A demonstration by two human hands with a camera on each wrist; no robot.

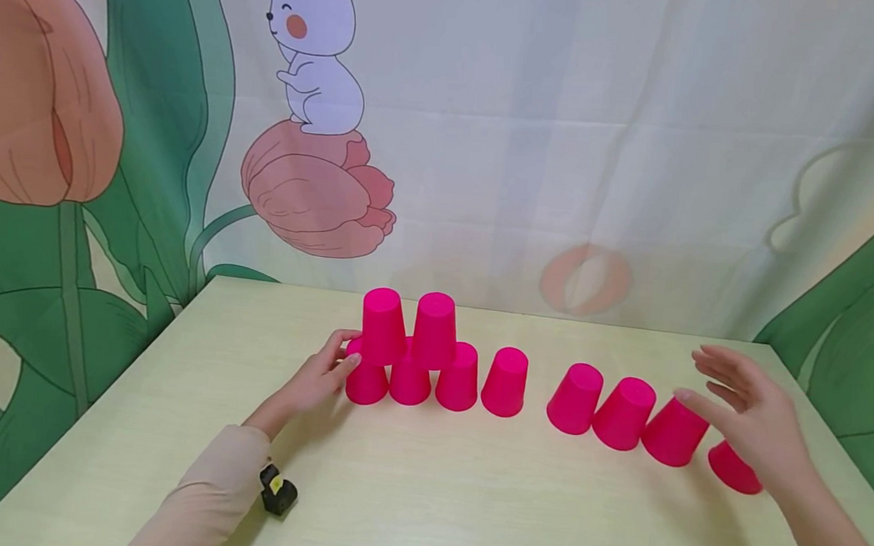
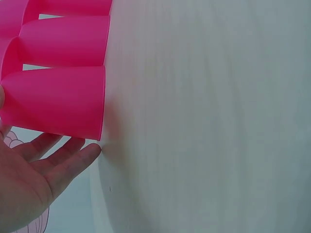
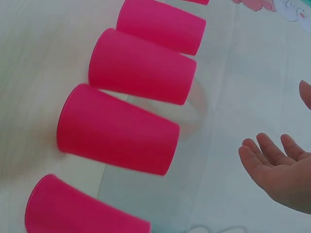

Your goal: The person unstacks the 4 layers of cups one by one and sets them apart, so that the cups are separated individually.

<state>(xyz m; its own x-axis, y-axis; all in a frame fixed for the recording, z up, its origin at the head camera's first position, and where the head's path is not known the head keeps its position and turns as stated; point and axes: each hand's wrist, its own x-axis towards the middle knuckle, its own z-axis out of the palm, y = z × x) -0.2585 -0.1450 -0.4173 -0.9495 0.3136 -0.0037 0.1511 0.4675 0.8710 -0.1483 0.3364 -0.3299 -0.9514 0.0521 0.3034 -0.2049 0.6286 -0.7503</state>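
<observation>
Several pink plastic cups stand upside down on the table. At the left, two upper cups [image 1: 384, 326] [image 1: 434, 331] rest across a row of three lower cups [image 1: 456, 378]. My left hand [image 1: 321, 374] is at the leftmost lower cup [image 2: 53, 103], its thumb at the cup's top and its relaxed fingers along the outer side. A single cup [image 1: 504, 382] stands just right of this stack. Farther right, more cups [image 1: 624, 414] form a slanting line. My right hand [image 1: 755, 409] hovers over that line's near end with spread fingers, holding nothing and partly hiding the last cup [image 1: 735, 468].
The pale wooden table [image 1: 423, 498] carries all the cups. Behind it hangs a curtain [image 1: 490, 143] printed with a rabbit and tulips. A black wrist device [image 1: 278, 490] sits by my left sleeve.
</observation>
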